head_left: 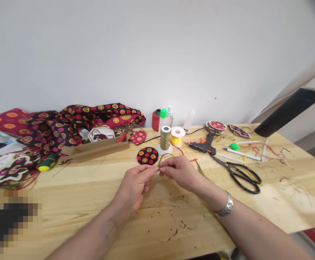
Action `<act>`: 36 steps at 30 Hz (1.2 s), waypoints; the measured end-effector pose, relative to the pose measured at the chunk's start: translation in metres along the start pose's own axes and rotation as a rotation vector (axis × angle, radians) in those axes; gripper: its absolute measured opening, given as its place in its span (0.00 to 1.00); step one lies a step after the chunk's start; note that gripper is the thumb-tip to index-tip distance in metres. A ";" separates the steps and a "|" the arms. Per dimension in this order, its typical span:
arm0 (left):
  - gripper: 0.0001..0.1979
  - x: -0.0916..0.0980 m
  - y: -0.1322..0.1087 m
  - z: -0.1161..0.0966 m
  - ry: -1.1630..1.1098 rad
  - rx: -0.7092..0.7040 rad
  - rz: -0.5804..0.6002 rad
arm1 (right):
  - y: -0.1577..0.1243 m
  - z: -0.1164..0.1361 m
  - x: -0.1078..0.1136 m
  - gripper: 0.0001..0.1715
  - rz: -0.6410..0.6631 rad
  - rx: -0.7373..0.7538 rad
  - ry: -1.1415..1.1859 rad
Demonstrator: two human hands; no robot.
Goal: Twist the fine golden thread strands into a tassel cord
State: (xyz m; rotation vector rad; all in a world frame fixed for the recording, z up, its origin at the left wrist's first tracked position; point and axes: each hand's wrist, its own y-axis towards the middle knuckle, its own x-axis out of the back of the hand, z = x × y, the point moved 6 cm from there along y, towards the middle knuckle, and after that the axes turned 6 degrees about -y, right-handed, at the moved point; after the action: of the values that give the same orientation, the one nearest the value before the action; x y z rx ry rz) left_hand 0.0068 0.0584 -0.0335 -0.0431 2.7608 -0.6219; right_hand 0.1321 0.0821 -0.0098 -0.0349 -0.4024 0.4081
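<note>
My left hand (pixel 135 186) and my right hand (pixel 180 170) meet above the wooden table (pixel 92 202), fingertips pinched together. Between them they hold a thin olive-gold cord (pixel 166 156) that arches up in a small loop. Olive strands trail from under my right hand toward the right. My right wrist wears a silver bracelet (pixel 226 206). Just beyond the hands lie a round patterned fabric disc (pixel 147 155) and an upright olive thread spool (pixel 165 138).
Black scissors (pixel 241 174), a black glue gun (pixel 204 146), white pens and a yellow spool (pixel 178 135) lie to the right. A cardboard box (pixel 92 150), red patterned cloth (pixel 65 121) and bottles crowd the back left. Thread scraps litter the near table.
</note>
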 end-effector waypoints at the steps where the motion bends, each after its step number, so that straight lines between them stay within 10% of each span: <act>1: 0.12 0.000 0.000 0.000 0.002 -0.002 -0.006 | 0.000 0.001 0.000 0.08 0.000 -0.001 0.011; 13: 0.12 -0.002 -0.002 0.000 -0.004 0.003 0.046 | -0.001 0.001 0.001 0.08 -0.073 -0.111 0.364; 36: 0.12 -0.002 -0.003 0.000 -0.026 0.023 0.033 | 0.000 0.009 0.004 0.07 -0.030 -0.010 0.089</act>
State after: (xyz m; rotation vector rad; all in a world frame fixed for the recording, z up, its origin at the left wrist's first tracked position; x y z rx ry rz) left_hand 0.0085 0.0558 -0.0320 -0.0010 2.7231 -0.6401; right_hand 0.1320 0.0830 -0.0002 -0.0563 -0.3165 0.3736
